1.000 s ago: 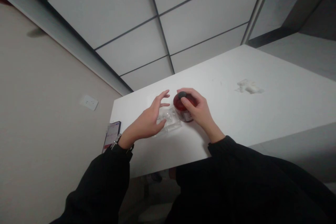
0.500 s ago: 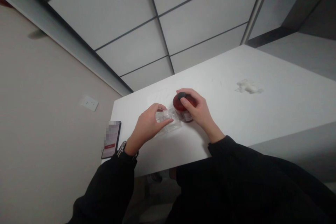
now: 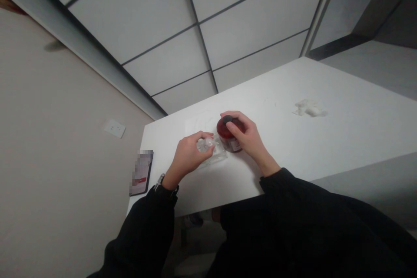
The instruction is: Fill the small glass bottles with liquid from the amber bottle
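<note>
My right hand [image 3: 243, 132] is wrapped round a dark reddish-brown bottle [image 3: 224, 130], its thumb by the round black top [image 3: 227, 119]. A pale label shows low on the bottle's side. Just left of it, the thumb and fingers of my left hand [image 3: 192, 150] close round a clear, rounded knob-like piece [image 3: 210, 142]. Under and around that piece lies a clear, shiny, squarish object [image 3: 217, 154] on the table, touching or nearly touching the bottle. Whether the knob belongs to this clear object, I cannot tell.
A phone [image 3: 142, 173] lies at the left end of the white table [image 3: 280, 139], beside a wall with a socket [image 3: 115, 128]. Crumpled white tissue [image 3: 309, 107] rests on the right side. Behind the table stand pale panelled doors [image 3: 254, 17].
My left thumb and fingers have drawn together round the clear knob-like piece. My right hand stays on the bottle. The whole view has shifted slightly.
</note>
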Available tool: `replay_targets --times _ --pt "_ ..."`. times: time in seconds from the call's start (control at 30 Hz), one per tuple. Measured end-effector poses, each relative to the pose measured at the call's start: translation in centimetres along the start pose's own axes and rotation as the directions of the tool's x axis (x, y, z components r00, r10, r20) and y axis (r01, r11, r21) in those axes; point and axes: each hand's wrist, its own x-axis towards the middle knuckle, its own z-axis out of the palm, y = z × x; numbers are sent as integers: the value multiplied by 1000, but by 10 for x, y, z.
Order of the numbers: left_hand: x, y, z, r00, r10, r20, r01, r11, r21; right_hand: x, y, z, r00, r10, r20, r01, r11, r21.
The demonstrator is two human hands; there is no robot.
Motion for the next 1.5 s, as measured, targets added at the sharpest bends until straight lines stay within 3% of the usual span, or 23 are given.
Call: replay_targets --times 0.1,0.23,0.4,0.47,0.57,0.8,1.03,1.23,1.4,1.5 --pt "-5 -3 -9 995 80 -51 -81 996 -24 0 0 0 1000 2 -5 -2 1000 0" --pt "-24 -30 -26 975 117 -190 -160 961 -228 0 -1 0 1000 8 -11 -8 1000 -7" --pt "-46 -75 -10 1000 30 7 -25 920 -392 -1 0 -2 1000 8 -6 -8 999 -32" --pt "-49 -84 3 999 26 22 -14 909 -418 -2 1 -3 1000 10 -9 -10 999 -41" --pt "-50 -87 14 1000 25 8 -18 885 -465 -2 1 -5 1000 8 -13 -9 998 -64" --pt "-51 -83 16 999 26 20 -11 852 -524 -3 0 -6 1000 3 -31 -6 995 -97" --pt "-53 -90 29 999 -26 -21 5 754 -657 -5 3 -8 999 -10 -51 4 992 -122" --pt "-53 -92 30 999 -20 36 38 790 -611 -5 5 -9 999 1 -49 -6 993 -119" --pt "-54 -92 29 999 -46 2 38 787 -615 -5 5 -9 999 4 -44 -9 993 -121" --pt "-54 -90 27 999 1 32 18 815 -579 -5 5 -9 999 0 -48 -5 992 -123"
